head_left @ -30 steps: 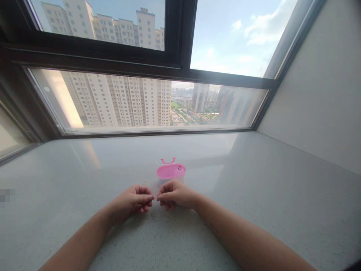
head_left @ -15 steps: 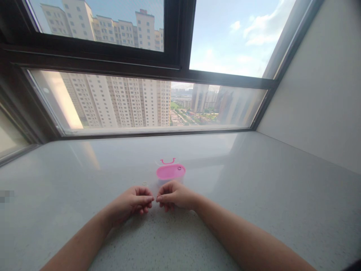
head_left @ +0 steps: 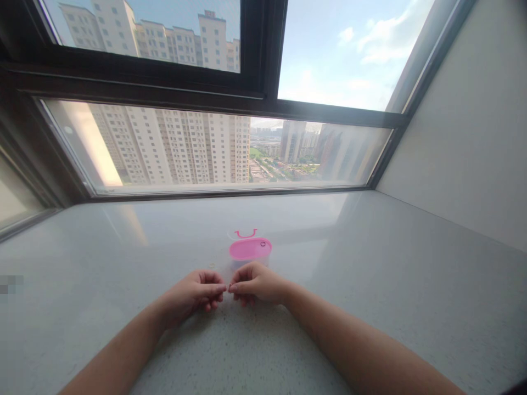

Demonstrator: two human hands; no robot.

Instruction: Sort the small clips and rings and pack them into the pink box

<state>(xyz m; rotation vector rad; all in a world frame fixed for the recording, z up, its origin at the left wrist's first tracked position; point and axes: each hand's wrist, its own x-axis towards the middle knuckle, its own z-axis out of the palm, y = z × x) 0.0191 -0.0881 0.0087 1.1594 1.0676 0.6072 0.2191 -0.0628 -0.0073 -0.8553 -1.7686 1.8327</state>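
Observation:
My left hand (head_left: 205,289) and my right hand (head_left: 255,284) face each other just above the speckled pale sill (head_left: 230,351), fingertips almost meeting. Each has thumb and forefinger pinched together; whatever lies between them is too small to make out. Right behind my right hand stands an oval tub with a pink lid (head_left: 249,249) and a clear body, partly covered by that hand. A small dark ring (head_left: 262,244) rests on the lid's right end. Beyond the tub lies a pink curved handle (head_left: 246,233). Near my left knuckles is a small pale ring (head_left: 211,265).
A dark-framed window (head_left: 230,196) closes off the back of the sill, with tall buildings outside. To the right rises a plain pale wall (head_left: 465,137). The sill's surface stretches out on both sides of my arms.
Both hands keep nearly the same pinched pose. The whole view has shifted very slightly; the tub, handle and rings stay where they were on the sill.

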